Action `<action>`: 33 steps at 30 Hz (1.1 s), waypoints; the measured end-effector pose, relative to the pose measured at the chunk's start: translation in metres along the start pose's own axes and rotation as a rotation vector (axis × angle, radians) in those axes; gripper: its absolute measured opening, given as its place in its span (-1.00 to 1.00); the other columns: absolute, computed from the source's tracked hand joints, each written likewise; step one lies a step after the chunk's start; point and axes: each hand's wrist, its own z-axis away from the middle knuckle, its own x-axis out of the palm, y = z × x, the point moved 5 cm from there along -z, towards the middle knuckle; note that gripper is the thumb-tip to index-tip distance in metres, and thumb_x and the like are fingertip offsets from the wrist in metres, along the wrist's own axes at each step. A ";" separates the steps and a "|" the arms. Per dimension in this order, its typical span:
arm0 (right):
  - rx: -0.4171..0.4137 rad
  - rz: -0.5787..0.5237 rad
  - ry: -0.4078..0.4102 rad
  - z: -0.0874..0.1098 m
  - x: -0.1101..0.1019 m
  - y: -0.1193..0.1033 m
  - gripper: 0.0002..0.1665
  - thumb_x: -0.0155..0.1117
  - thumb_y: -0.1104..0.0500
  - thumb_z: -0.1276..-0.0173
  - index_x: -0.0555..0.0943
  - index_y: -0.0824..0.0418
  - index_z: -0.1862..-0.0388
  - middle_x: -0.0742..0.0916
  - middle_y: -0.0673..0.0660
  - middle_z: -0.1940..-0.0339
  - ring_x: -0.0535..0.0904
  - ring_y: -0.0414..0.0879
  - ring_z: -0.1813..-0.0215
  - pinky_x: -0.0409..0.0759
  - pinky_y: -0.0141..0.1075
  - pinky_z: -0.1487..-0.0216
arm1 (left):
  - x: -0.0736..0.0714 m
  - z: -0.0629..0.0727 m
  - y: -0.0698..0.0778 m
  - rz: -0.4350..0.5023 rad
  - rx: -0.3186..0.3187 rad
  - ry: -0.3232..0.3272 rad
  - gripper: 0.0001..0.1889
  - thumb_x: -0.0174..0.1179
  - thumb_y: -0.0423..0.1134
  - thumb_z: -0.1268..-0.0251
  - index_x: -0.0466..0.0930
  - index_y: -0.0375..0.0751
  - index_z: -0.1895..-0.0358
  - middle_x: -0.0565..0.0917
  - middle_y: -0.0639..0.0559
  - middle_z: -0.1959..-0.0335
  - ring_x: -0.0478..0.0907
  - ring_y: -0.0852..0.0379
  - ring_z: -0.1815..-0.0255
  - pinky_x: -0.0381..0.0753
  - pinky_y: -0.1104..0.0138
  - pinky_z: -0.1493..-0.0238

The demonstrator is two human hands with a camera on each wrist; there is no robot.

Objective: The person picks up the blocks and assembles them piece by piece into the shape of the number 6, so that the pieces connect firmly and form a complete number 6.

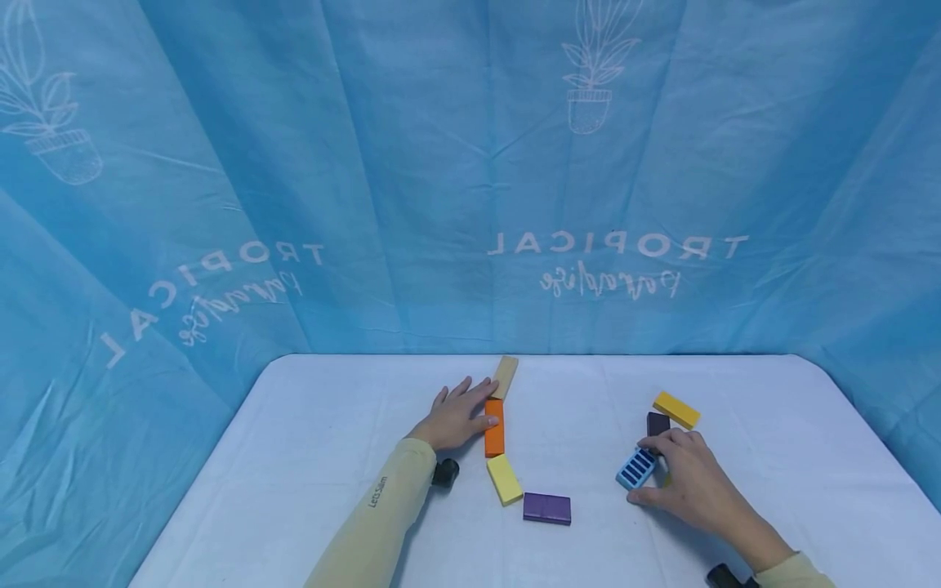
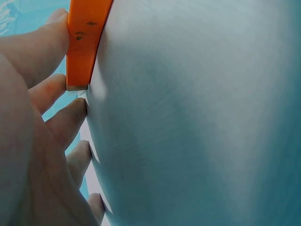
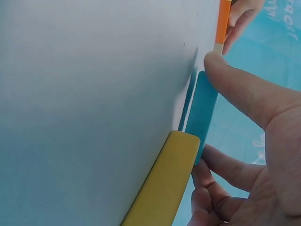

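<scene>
In the head view my left hand (image 1: 457, 415) lies with its fingers spread over the orange block (image 1: 495, 429). Its thumb touches that block, and the index finger reaches the wood-coloured block (image 1: 505, 377) beyond. The left wrist view shows the thumb on the orange block's (image 2: 86, 40) face, the other fingertips down at the table. My right hand (image 1: 694, 482) pinches a light-blue block (image 1: 635, 468) with dark bars, thumb at one end and fingers at the other. In the right wrist view this blue block (image 3: 202, 110) is raised off the table, overlapping a yellow block (image 3: 162, 181).
A pale-yellow block (image 1: 504, 479) and a purple block (image 1: 547, 509) continue the row from the orange one. Beyond my right hand lie a black block (image 1: 657, 424) and an amber block (image 1: 676, 410). A blue printed curtain (image 1: 441, 204) hangs behind the white table (image 1: 331, 416).
</scene>
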 end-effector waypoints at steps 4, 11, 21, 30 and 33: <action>0.047 -0.034 -0.021 0.000 -0.001 0.000 0.02 0.70 -0.26 0.19 0.62 0.31 -0.18 0.61 0.36 -0.15 0.44 0.27 -0.20 0.46 0.26 -0.21 | 0.000 0.000 0.000 -0.001 -0.001 -0.003 -0.31 0.10 0.11 -0.51 0.13 0.12 -0.61 0.15 0.14 -0.61 -0.11 -0.06 -0.65 -0.26 -0.13 -0.57; 0.093 -0.080 -0.041 0.003 -0.006 0.000 0.06 0.67 -0.27 0.13 0.57 0.32 -0.26 0.62 0.37 -0.18 0.46 0.27 -0.21 0.46 0.26 -0.21 | -0.001 0.000 0.000 0.000 -0.003 -0.002 -0.31 0.10 0.10 -0.51 0.13 0.11 -0.61 0.15 0.14 -0.61 -0.11 -0.05 -0.65 -0.26 -0.13 -0.57; 0.086 -0.100 -0.037 0.007 -0.010 -0.004 0.04 0.66 -0.26 0.10 0.56 0.30 -0.27 0.64 0.30 -0.14 0.48 0.18 -0.15 0.53 0.20 -0.15 | 0.000 -0.001 0.000 -0.005 -0.001 0.004 -0.31 0.10 0.12 -0.50 0.14 0.11 -0.60 0.16 0.13 -0.60 -0.09 -0.06 -0.64 -0.25 -0.14 -0.57; 0.071 -0.112 -0.036 0.013 -0.011 -0.013 0.01 0.68 -0.24 0.12 0.58 0.26 -0.26 0.66 0.22 -0.12 0.49 0.12 -0.13 0.55 0.18 -0.15 | 0.000 0.000 0.000 -0.001 -0.005 0.001 -0.30 0.10 0.12 -0.50 0.14 0.11 -0.61 0.16 0.12 -0.61 -0.10 -0.07 -0.65 -0.26 -0.14 -0.57; 0.070 -0.114 -0.039 0.014 -0.011 -0.016 0.01 0.68 -0.25 0.13 0.59 0.24 -0.25 0.66 0.22 -0.12 0.48 0.09 -0.11 0.56 0.16 -0.14 | -0.001 0.000 0.001 0.000 -0.006 0.001 -0.30 0.10 0.12 -0.50 0.14 0.11 -0.61 0.16 0.11 -0.61 -0.10 -0.07 -0.65 -0.26 -0.14 -0.57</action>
